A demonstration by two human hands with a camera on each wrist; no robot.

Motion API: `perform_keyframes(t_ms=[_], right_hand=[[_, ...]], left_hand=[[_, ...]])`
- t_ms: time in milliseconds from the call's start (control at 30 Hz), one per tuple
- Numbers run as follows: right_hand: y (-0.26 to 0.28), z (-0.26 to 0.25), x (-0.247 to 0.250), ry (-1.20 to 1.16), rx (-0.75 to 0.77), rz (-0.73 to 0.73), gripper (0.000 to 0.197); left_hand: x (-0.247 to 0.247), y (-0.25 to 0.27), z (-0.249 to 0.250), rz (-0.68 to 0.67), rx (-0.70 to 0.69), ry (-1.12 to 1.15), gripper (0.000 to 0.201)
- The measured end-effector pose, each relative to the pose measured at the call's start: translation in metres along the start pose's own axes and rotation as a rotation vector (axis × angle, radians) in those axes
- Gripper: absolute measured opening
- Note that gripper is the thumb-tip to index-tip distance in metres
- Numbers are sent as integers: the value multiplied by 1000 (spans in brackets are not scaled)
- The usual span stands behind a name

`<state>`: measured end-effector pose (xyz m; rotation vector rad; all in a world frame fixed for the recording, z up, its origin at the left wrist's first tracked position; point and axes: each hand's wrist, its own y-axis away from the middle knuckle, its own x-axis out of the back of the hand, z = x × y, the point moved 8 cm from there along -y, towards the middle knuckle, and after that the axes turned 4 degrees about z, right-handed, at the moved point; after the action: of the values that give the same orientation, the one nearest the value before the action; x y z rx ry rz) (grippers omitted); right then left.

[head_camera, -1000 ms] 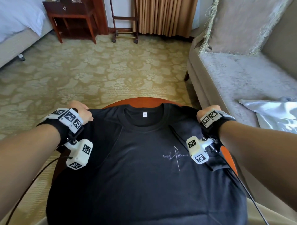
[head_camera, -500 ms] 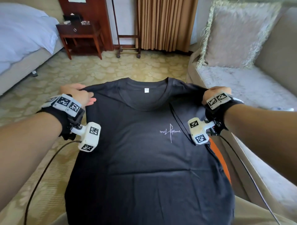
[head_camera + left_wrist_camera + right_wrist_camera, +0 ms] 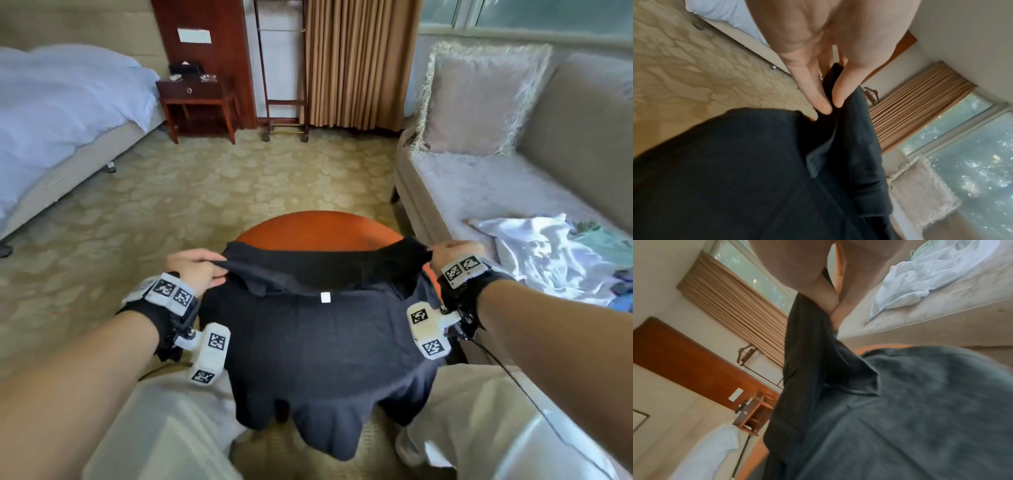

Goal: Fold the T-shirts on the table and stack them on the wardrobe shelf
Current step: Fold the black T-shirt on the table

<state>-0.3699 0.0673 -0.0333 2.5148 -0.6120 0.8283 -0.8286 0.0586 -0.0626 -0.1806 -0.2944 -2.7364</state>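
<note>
My T-shirt (image 3: pixel 318 342) covers most of the table (image 3: pixel 318 228); its print is hidden. My right hand's (image 3: pixel 818 280) fingertips are buried in blurred cloth.

Round orange table (image 3: pixel 318 228) on patterned carpet (image 3: pixel 191 192), black T-shirt (image 3: pixel 318 346) draped over its near half.

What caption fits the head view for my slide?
Both hands, left and right, pinch the black T-shirt over the round table.
</note>
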Motion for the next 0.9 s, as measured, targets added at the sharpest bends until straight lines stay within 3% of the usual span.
perform_keyframes(t_ms=[33, 67, 133, 167, 233, 300, 400, 467, 567, 700, 800, 900], right_hand=[[3, 12, -9, 233, 91, -14, 41], [10, 29, -12, 409, 66, 38, 43], [11, 54, -29, 524, 43, -7, 42], [14, 60, -31, 489, -11, -14, 41], [18, 67, -38, 130, -95, -76, 38], [26, 66, -33, 35, -87, -21, 39], [23, 66, -26, 36, -168, 66, 75], [16, 67, -28, 36, -180, 36, 88], [11, 65, -33, 150, -123, -55, 70], [11, 60, -37, 350, -96, -113, 44], [10, 45, -42, 161, -125, -100, 40], [5, 21, -50, -245, -105, -194, 42]], left_hand=[[1, 9, -13, -62, -2, -58, 36], [2, 16, -24, -83, 18, -121, 47], [6, 29, -38, -19, 39, -278, 36], [6, 35, -40, 22, 15, -355, 28], [-4, 42, -42, 27, -13, -415, 25], [-12, 47, -44, 24, 11, -462, 30], [-20, 39, -50, 7, 68, -516, 30], [-23, 35, -60, -25, 134, -636, 34], [-23, 29, -67, 36, 149, -990, 34], [-50, 31, -67, 6, -36, -1100, 23], [-58, 21, -69, -2, -64, -1056, 18], [-58, 21, -42, 9, -171, -767, 22]])
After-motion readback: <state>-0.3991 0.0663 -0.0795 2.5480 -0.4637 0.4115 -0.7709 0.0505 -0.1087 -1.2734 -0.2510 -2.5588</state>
